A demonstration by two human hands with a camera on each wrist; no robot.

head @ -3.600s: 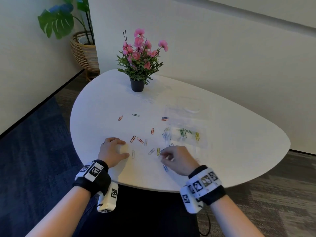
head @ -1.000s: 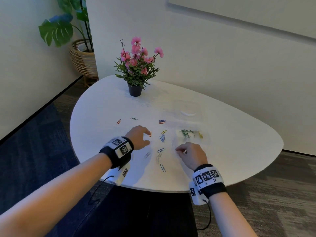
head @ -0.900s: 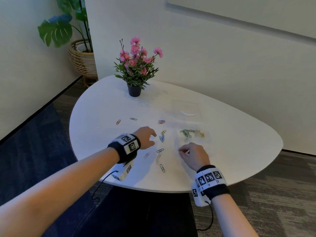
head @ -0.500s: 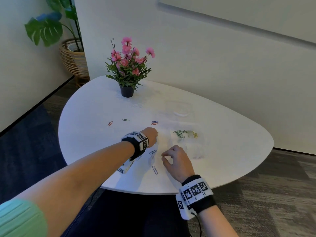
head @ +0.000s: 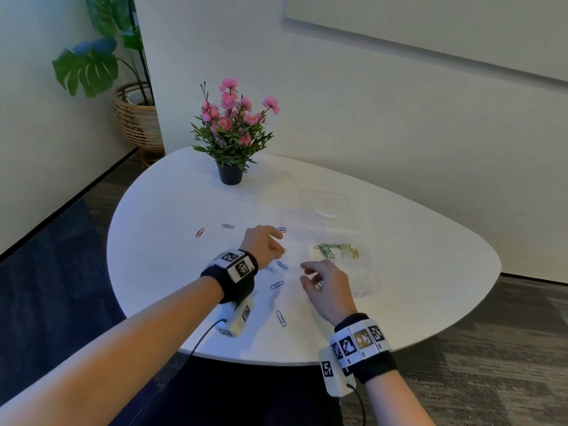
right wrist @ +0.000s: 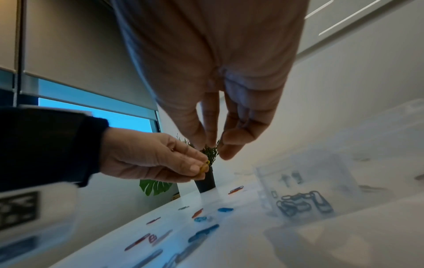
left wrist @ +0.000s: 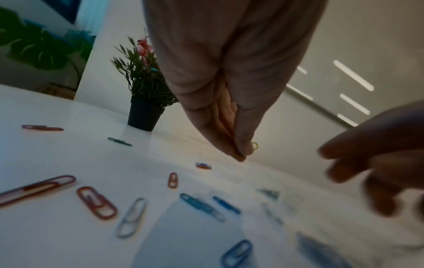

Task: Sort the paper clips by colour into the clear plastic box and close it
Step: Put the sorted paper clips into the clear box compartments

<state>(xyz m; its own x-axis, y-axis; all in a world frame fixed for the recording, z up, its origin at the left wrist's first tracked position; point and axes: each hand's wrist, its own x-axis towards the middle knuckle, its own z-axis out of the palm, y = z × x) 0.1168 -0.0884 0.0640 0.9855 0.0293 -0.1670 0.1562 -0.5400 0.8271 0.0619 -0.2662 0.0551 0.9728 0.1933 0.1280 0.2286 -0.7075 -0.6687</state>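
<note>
My left hand (head: 282,249) pinches a yellow paper clip (left wrist: 254,146) between thumb and fingertips, lifted just above the white table (head: 415,272). The right wrist view shows that same yellow clip (right wrist: 205,166) in the left hand (right wrist: 201,168). My right hand (head: 307,273) hovers close by on the right with its fingers loosely spread (right wrist: 215,146) and nothing in them. Just beyond it stands the clear plastic box (head: 362,272), uncovered, with green clips (head: 324,250) and yellow clips (head: 350,252) in separate compartments. Loose blue clips (head: 281,265), red clips (left wrist: 96,203) and a silver clip (head: 280,318) lie under and around both hands.
A potted pink flower plant (head: 230,142) stands at the table's far side. The box's clear lid (head: 325,204) lies behind the box. A red clip (head: 199,232) and a green clip (head: 227,226) lie off to the left. The table's front edge is near my wrists.
My left hand has reached right across the table and lifted the yellow clip that lay beside the blue ones. My right hand has come back from the box with its fingers spread.
</note>
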